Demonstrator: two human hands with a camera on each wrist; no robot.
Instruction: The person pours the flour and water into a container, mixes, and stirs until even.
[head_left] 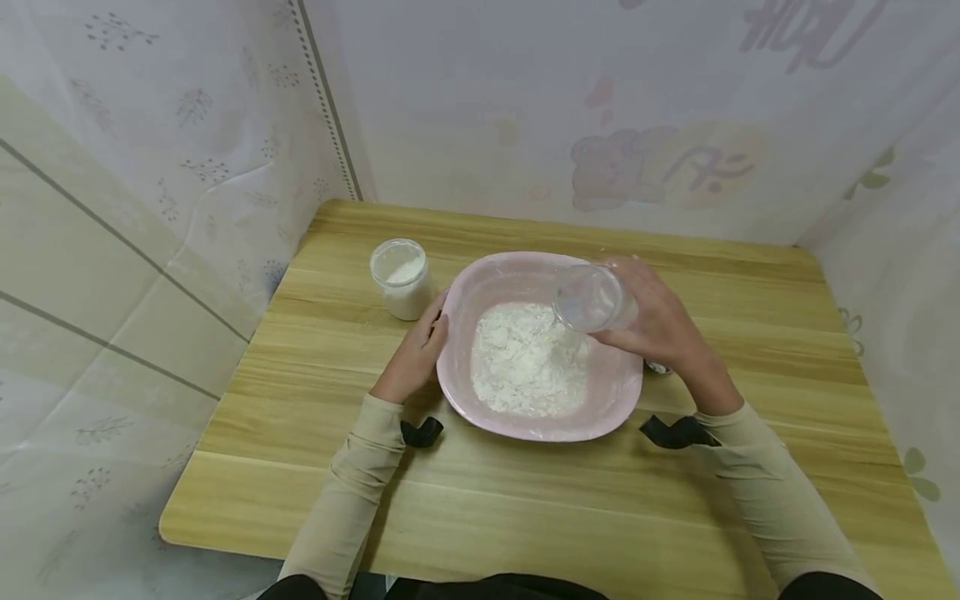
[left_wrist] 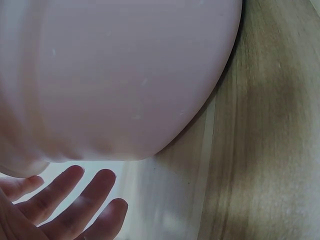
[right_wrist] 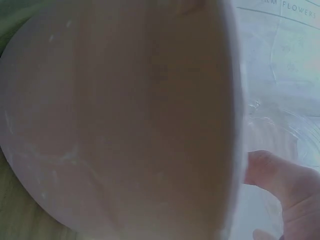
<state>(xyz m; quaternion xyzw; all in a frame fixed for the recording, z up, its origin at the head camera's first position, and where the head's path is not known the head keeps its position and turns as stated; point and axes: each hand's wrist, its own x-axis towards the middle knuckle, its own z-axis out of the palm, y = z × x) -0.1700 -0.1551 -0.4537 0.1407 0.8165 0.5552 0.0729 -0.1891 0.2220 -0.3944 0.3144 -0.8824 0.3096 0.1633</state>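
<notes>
A pink basin [head_left: 540,429] holds a heap of white powder [head_left: 528,358], loose and partly clumped. My left hand [head_left: 415,354] rests against the basin's left rim. In the left wrist view, its fingers [left_wrist: 90,197] extend nearly straight and spread beside the basin's outer wall. Over the basin's right part, my right hand [head_left: 652,312] grips a clear cup [head_left: 588,300], tilted with its mouth toward the powder. Whether anything is flowing from it I cannot tell. The basin's wall [right_wrist: 110,120] covers much of the right wrist view.
A clear jar [head_left: 405,283] of white granular or powdery content stands left of the basin. A small shiny object [head_left: 657,367] lies right of the basin, mostly hidden by the right hand. The wooden table [head_left: 525,508] meets patterned wall coverings at its back.
</notes>
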